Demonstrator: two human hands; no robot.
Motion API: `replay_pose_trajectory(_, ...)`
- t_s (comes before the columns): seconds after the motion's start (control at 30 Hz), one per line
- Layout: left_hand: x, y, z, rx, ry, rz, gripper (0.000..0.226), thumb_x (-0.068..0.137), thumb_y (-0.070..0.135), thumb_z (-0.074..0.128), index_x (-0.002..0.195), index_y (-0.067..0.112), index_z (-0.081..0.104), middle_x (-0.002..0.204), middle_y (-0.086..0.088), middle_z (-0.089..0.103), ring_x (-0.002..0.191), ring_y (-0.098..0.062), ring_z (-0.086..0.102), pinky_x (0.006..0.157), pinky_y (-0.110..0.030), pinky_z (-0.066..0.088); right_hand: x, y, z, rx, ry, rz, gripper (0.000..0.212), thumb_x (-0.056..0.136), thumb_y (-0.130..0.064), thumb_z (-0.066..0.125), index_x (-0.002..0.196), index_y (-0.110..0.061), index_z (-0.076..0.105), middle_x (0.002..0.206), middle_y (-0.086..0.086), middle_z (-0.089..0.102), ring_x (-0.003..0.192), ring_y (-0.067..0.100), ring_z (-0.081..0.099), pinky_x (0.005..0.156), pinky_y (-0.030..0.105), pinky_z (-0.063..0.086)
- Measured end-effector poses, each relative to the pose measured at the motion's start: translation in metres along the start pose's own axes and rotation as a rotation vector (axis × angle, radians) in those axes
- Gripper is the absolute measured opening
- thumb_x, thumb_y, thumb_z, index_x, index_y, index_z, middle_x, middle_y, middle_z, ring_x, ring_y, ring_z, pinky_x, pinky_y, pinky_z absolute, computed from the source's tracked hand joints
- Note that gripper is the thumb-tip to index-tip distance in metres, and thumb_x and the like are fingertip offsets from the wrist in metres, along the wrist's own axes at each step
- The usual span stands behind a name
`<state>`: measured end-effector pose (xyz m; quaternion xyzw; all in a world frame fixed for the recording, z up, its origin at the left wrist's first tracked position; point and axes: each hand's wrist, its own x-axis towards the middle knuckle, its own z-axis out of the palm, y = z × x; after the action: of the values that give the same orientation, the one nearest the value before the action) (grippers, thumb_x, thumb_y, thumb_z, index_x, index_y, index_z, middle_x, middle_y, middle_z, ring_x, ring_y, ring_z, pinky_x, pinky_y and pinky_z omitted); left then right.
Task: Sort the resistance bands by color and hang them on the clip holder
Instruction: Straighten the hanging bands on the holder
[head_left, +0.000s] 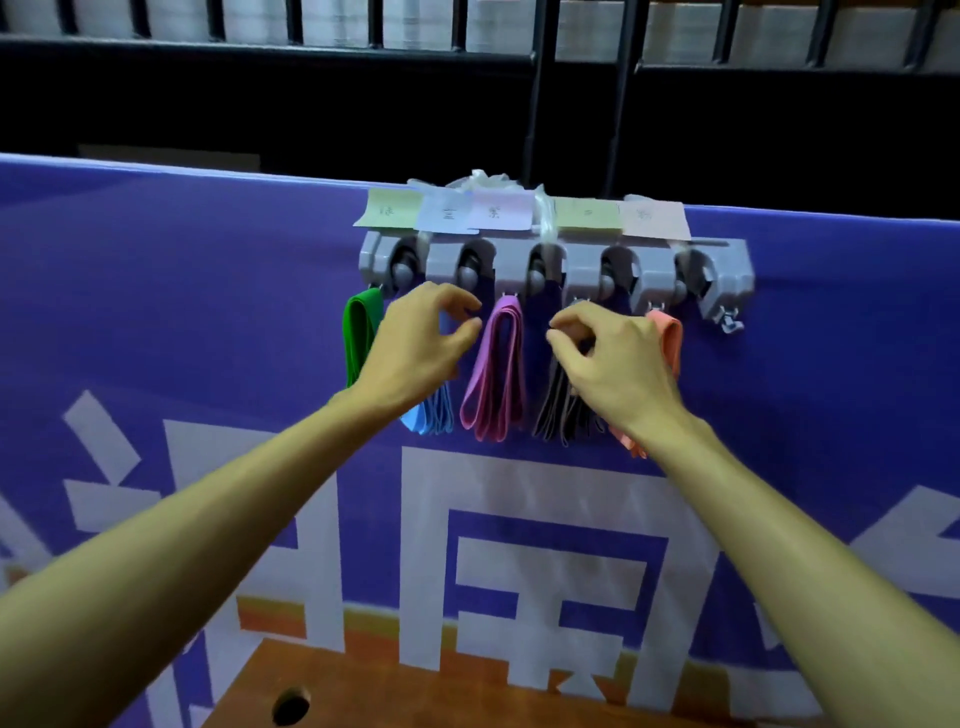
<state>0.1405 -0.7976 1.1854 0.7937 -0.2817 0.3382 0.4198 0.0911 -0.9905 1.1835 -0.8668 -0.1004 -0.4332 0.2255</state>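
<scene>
A grey clip holder (582, 270) with coloured paper labels above it is fixed to a purple banner. From its hooks hang, left to right, a green band (358, 332), blue bands (431, 415), purple bands (496, 374), black bands (558, 405) and an orange band (670, 332). My left hand (421, 348) covers the top of the blue bands, with its curled fingers and thumb around them just under the hook. My right hand (613, 364) covers the top of the black bands, thumb and fingers curled on them. The hooks behind both hands are hidden.
The rightmost clip (722, 296) of the holder holds nothing. The purple banner (156, 312) with large white characters spans the whole width. A brown wooden surface (415, 696) with a hole lies at the bottom. A dark railing (535, 104) stands behind.
</scene>
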Motion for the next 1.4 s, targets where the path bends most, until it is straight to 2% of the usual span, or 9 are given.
replay_pose_trajectory(0.13, 0.011, -0.018, 0.001, 0.016, -0.108, -0.017, 0.042, 0.095, 0.029, 0.056, 0.135, 0.017, 0.052, 0.130, -0.001, 0.060, 0.055, -0.019, 0.069, 0.060, -0.007, 0.046, 0.021, -0.025, 0.028, 0.139, -0.057, 0.201, 0.031, 0.094, -0.029, 0.057, 0.124, -0.023, 0.061, 0.113, 0.000, 0.069, 0.042, 0.014, 0.064, 0.046, 0.029, 0.054)
replay_pose_trajectory(0.27, 0.020, -0.020, 0.010, -0.186, -0.266, -0.059, 0.047, 0.098, 0.032, 0.051, 0.143, 0.023, 0.041, 0.102, 0.005, 0.070, 0.043, -0.020, 0.065, 0.059, -0.017, 0.054, 0.027, -0.034, 0.044, 0.161, -0.039, 0.259, 0.034, 0.096, -0.027, 0.054, 0.128, -0.016, 0.059, 0.116, 0.005, 0.069, 0.043, 0.018, 0.065, 0.033, 0.028, 0.046)
replay_pose_trajectory(0.4, 0.018, -0.024, 0.018, -0.238, -0.304, 0.013, 0.036, 0.099, 0.022, 0.047, 0.134, 0.029, 0.051, 0.097, -0.009, 0.073, 0.042, -0.024, 0.064, 0.055, -0.033, 0.057, 0.025, -0.038, 0.045, 0.038, -0.035, 0.224, 0.024, 0.098, -0.029, 0.051, 0.115, -0.024, 0.068, 0.075, 0.003, 0.075, 0.040, 0.012, 0.063, 0.059, 0.018, 0.052)
replay_pose_trajectory(0.53, 0.016, -0.029, 0.019, -0.212, -0.195, -0.031, 0.027, 0.098, 0.015, 0.047, 0.116, 0.022, 0.067, 0.078, -0.006, 0.072, 0.040, -0.022, 0.062, 0.055, -0.030, 0.057, 0.030, -0.040, 0.039, -0.148, -0.029, 0.171, 0.022, 0.096, -0.036, 0.053, 0.103, -0.027, 0.072, 0.048, 0.001, 0.063, 0.046, 0.013, 0.064, 0.080, 0.030, 0.053)
replay_pose_trajectory(0.8, 0.005, -0.041, 0.027, -0.134, -0.173, 0.005, 0.022, 0.096, 0.017, 0.046, 0.102, 0.021, 0.067, 0.083, -0.002, 0.073, 0.040, -0.016, 0.059, 0.058, -0.034, 0.056, 0.024, -0.032, 0.042, -0.083, 0.030, 0.172, 0.026, 0.094, -0.046, 0.049, 0.109, -0.036, 0.068, 0.079, -0.009, 0.073, 0.045, 0.011, 0.062, 0.081, 0.038, 0.054)
replay_pose_trajectory(0.97, 0.000, -0.044, 0.039, -0.007, -0.191, 0.005, 0.019, 0.095, 0.027, 0.050, 0.095, 0.021, 0.067, 0.087, 0.004, 0.074, 0.045, -0.011, 0.059, 0.059, -0.035, 0.056, 0.021, -0.026, 0.045, -0.093, -0.073, 0.264, 0.050, 0.090, -0.051, 0.052, 0.135, -0.030, 0.050, 0.130, 0.001, 0.061, 0.038, 0.011, 0.061, 0.092, 0.040, 0.051)
replay_pose_trajectory(1.1, -0.002, -0.048, 0.042, 0.002, -0.190, -0.008, 0.024, 0.095, 0.022, 0.046, 0.090, 0.022, 0.069, 0.061, 0.000, 0.067, 0.046, -0.016, 0.060, 0.061, -0.037, 0.056, 0.022, -0.027, 0.048, -0.145, -0.139, 0.258, 0.047, 0.092, -0.038, 0.049, 0.137, -0.025, 0.047, 0.110, 0.004, 0.071, 0.045, 0.012, 0.064, 0.088, 0.039, 0.053)
replay_pose_trajectory(1.23, -0.006, -0.051, 0.040, -0.016, -0.163, 0.012, 0.024, 0.099, 0.022, 0.046, 0.094, 0.018, 0.069, 0.055, -0.001, 0.063, 0.038, -0.017, 0.058, 0.057, -0.035, 0.056, 0.022, -0.022, 0.048, -0.215, -0.148, 0.227, 0.029, 0.087, -0.022, 0.039, 0.103, -0.023, 0.063, 0.061, 0.002, 0.069, 0.044, 0.013, 0.063, 0.080, 0.039, 0.055)
replay_pose_trajectory(1.4, -0.010, -0.058, 0.043, -0.073, -0.069, -0.020, 0.023, 0.097, 0.029, 0.050, 0.096, 0.019, 0.071, 0.057, -0.002, 0.064, 0.043, -0.019, 0.060, 0.056, -0.037, 0.055, 0.026, -0.028, 0.035, -0.248, -0.036, 0.231, 0.026, 0.087, -0.023, 0.047, 0.098, -0.022, 0.071, 0.083, 0.004, 0.072, 0.069, 0.034, 0.065, 0.078, 0.042, 0.055)
